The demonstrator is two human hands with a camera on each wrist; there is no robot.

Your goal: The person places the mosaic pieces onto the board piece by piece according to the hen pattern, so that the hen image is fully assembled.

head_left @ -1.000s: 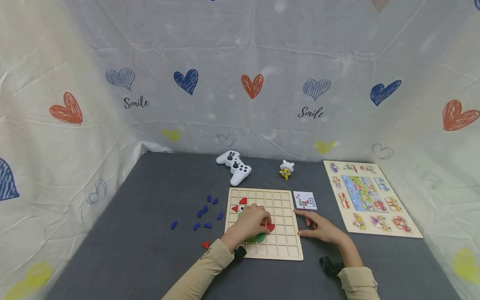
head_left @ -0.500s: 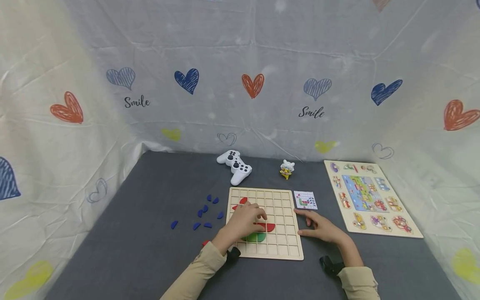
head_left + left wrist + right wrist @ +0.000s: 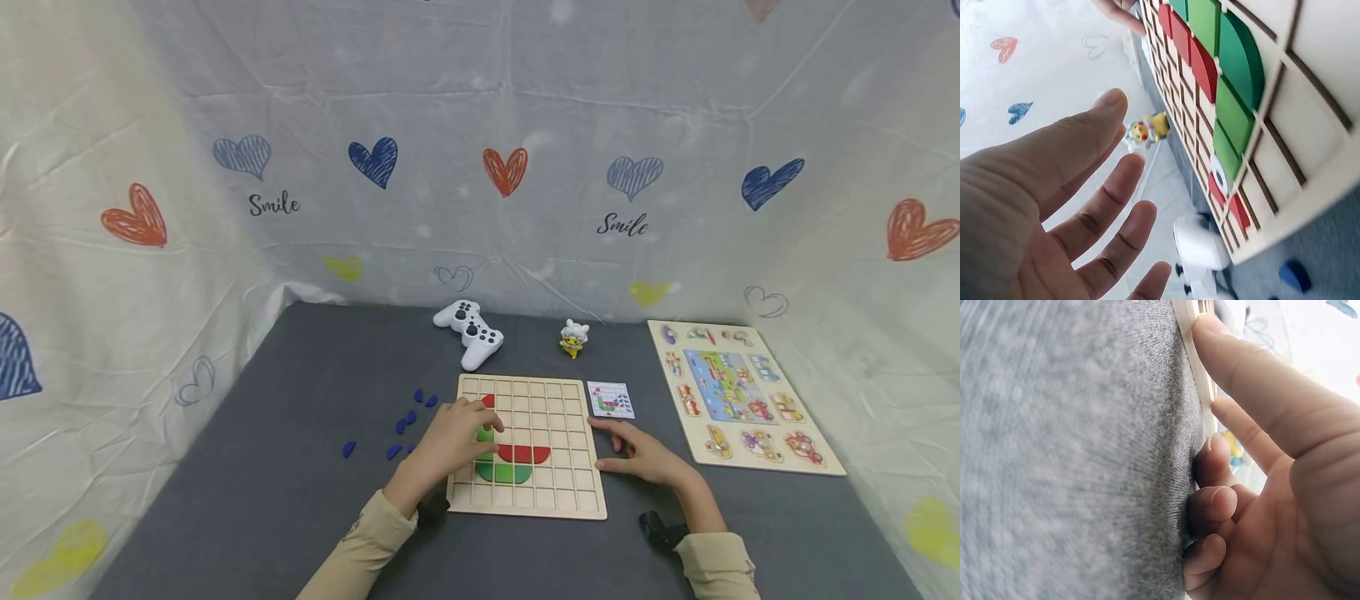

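Only a handful of red and green pieces point(image 3: 513, 454) sit in the wooden grid board point(image 3: 555, 500) so far, blue pieces point(image 3: 408, 417) wait on the worktop, left hand point(image 3: 447, 442) hovers empty with fingers spread, right hand point(image 3: 645, 454) steadies the board's edge, holding nothing.

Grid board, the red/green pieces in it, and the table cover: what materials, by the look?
Grid board: pale unfinished wood, probably plywood; the left wrist view shows a light matte face with dark-edged slots. Red pieces and green pieces: thick flat blocks with even opaque colour and a slight sheen; painted wood or plastic, cannot tell which. Table cover: grey fabric; the right wrist view shows a fine knit-like weave.
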